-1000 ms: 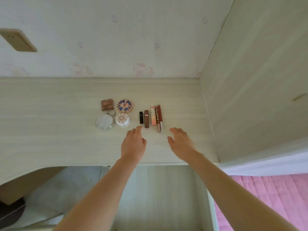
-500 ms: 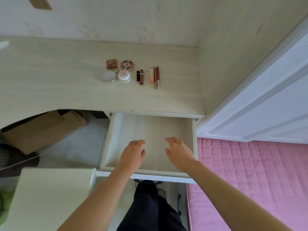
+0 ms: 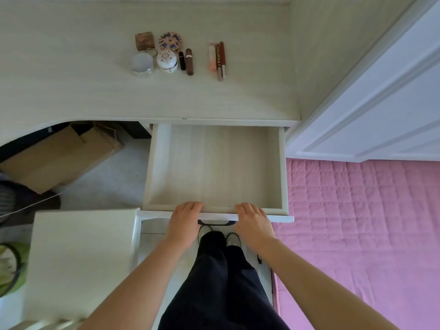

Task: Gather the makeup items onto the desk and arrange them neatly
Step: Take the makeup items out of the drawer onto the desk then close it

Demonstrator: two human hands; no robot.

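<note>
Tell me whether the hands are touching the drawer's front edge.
Touching. The head view shows the left hand and right hand both resting on the front edge of the open drawer, fingers laid over its rim.

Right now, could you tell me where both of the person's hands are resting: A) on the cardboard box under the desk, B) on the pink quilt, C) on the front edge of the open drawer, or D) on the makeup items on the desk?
C: the left hand and the right hand both lie on the front edge of the pulled-out drawer, fingers over its rim, well clear of the makeup items on the desk.
</note>
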